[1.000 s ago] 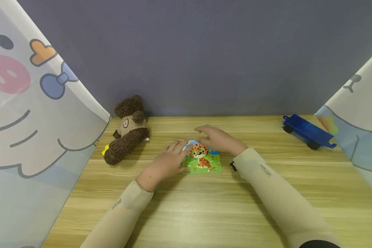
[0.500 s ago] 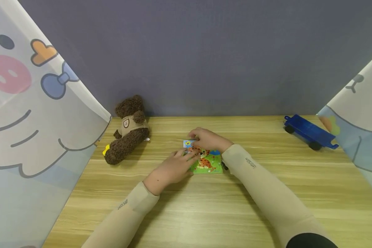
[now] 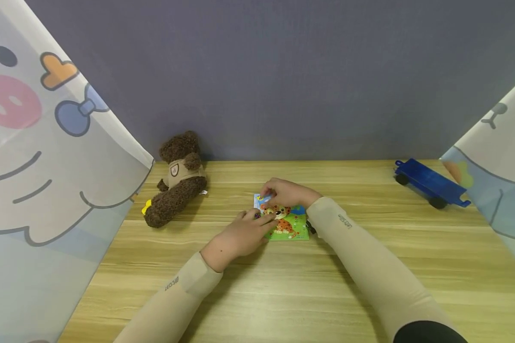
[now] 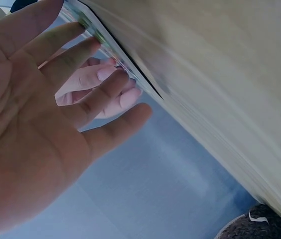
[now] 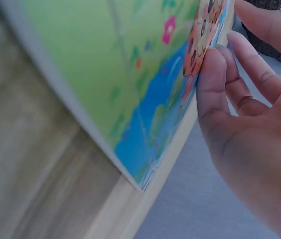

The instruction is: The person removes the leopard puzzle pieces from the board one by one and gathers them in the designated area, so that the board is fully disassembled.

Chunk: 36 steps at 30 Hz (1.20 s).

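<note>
A square jigsaw puzzle [image 3: 298, 231] with a cartoon spotted cub on green grass lies flat on the table. Fine seams cross its picture in the right wrist view. My left hand [image 3: 242, 236] rests its spread, fairly straight fingers over the puzzle's left side. In the left wrist view the same left hand [image 4: 46, 114] shows an unfilled palm. My right hand [image 3: 289, 191] has its thumb and bent fingers at the puzzle's upper left. Seen from the right wrist, the right hand [image 5: 255, 94] touches the puzzle near its far edge; whether it pinches a piece is hidden.
A brown teddy bear [image 3: 178, 178] in a beige top lies at the back left, with something yellow by its foot. A blue wheeled toy trailer [image 3: 431, 181] stands at the back right. A grey wall [image 3: 292, 85] closes the table's far side, between cartoon-printed curtains [image 3: 34, 166].
My right hand has come left and down to the puzzle's upper left, its fingers bending. The left hand has slid a little right and lower across the puzzle.
</note>
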Each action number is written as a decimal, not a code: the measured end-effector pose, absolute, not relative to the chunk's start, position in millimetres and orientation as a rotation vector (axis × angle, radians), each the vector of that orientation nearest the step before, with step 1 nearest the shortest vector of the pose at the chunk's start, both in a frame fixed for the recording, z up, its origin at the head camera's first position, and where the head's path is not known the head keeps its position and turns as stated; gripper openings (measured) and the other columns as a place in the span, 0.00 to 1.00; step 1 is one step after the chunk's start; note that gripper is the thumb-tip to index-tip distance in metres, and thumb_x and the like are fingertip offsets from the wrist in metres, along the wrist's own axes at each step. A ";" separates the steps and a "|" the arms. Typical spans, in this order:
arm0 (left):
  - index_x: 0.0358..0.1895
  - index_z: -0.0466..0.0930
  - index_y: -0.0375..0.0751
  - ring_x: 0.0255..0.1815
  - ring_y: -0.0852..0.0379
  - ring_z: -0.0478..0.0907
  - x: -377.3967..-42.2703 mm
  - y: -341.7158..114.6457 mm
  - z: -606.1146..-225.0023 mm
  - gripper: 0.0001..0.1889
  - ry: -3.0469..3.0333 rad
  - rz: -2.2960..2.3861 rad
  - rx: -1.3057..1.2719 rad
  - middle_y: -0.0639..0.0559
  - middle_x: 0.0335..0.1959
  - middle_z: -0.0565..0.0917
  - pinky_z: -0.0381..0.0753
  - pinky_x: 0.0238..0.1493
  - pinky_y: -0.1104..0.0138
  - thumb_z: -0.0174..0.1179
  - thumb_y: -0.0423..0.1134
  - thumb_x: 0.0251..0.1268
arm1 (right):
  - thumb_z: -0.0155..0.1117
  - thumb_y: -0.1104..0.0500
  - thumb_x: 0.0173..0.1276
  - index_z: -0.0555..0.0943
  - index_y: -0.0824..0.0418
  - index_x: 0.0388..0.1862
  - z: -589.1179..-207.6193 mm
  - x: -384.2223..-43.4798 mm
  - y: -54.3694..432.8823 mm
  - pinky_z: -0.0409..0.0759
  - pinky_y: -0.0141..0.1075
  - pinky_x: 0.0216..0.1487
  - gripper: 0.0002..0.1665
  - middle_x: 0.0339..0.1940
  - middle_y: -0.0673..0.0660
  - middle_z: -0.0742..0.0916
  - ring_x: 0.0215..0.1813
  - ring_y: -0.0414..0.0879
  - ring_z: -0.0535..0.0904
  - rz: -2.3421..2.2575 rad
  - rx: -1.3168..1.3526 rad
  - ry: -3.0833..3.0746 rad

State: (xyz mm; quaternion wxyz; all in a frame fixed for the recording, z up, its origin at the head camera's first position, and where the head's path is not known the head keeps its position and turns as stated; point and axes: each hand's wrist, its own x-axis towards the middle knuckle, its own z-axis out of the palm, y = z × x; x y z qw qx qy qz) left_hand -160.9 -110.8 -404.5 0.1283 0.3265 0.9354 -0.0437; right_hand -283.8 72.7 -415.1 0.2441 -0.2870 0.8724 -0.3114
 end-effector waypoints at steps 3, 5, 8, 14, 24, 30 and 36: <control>0.85 0.62 0.59 0.84 0.46 0.61 -160.7 -110.8 -405.2 0.31 2.713 -0.120 0.932 0.59 0.88 0.61 0.69 0.82 0.40 0.56 0.51 0.84 | 0.71 0.54 0.77 0.84 0.54 0.59 -414.2 -284.6 69.8 0.80 0.46 0.67 0.15 0.60 0.56 0.81 0.61 0.50 0.77 -0.818 -0.801 2.391; 0.85 0.62 0.59 0.83 0.45 0.62 -160.3 -111.1 -405.5 0.31 2.715 -0.110 0.926 0.59 0.88 0.61 0.69 0.82 0.39 0.55 0.50 0.85 | 0.72 0.54 0.77 0.84 0.54 0.59 -413.0 -285.2 67.7 0.80 0.46 0.68 0.15 0.60 0.57 0.81 0.60 0.50 0.77 -0.790 -0.819 2.399; 0.85 0.62 0.58 0.84 0.44 0.62 -160.2 -111.3 -405.5 0.31 2.714 -0.089 0.919 0.58 0.88 0.61 0.69 0.81 0.38 0.55 0.50 0.85 | 0.72 0.55 0.76 0.84 0.55 0.59 -410.4 -285.3 65.0 0.80 0.46 0.66 0.15 0.59 0.57 0.81 0.58 0.50 0.76 -0.761 -0.835 2.398; 0.85 0.63 0.58 0.86 0.42 0.61 -160.3 -111.1 -405.8 0.30 2.701 -0.055 0.901 0.58 0.88 0.61 0.69 0.82 0.38 0.55 0.50 0.85 | 0.72 0.56 0.76 0.83 0.55 0.60 -408.6 -285.9 63.3 0.79 0.43 0.63 0.17 0.58 0.57 0.80 0.56 0.49 0.74 -0.723 -0.832 2.377; 0.85 0.63 0.59 0.87 0.40 0.60 -159.4 -108.9 -402.0 0.30 2.709 -0.111 0.894 0.59 0.89 0.59 0.69 0.82 0.37 0.55 0.50 0.85 | 0.72 0.57 0.76 0.82 0.55 0.62 -407.6 -288.8 62.9 0.78 0.44 0.65 0.19 0.59 0.56 0.79 0.58 0.50 0.73 -0.731 -0.829 2.360; 0.85 0.62 0.60 0.87 0.41 0.59 -160.8 -108.5 -403.4 0.31 2.704 -0.120 0.892 0.59 0.89 0.59 0.71 0.80 0.38 0.56 0.50 0.84 | 0.72 0.57 0.75 0.81 0.52 0.61 -413.9 -293.3 65.1 0.77 0.43 0.63 0.18 0.59 0.55 0.77 0.57 0.50 0.72 -0.771 -0.827 2.329; 0.85 0.63 0.59 0.86 0.42 0.61 -163.4 -109.0 -404.1 0.31 2.692 -0.084 0.890 0.58 0.88 0.60 0.79 0.74 0.40 0.56 0.49 0.84 | 0.73 0.55 0.75 0.80 0.51 0.59 -416.4 -294.3 66.7 0.76 0.43 0.60 0.17 0.58 0.55 0.76 0.57 0.50 0.70 -0.768 -0.839 2.323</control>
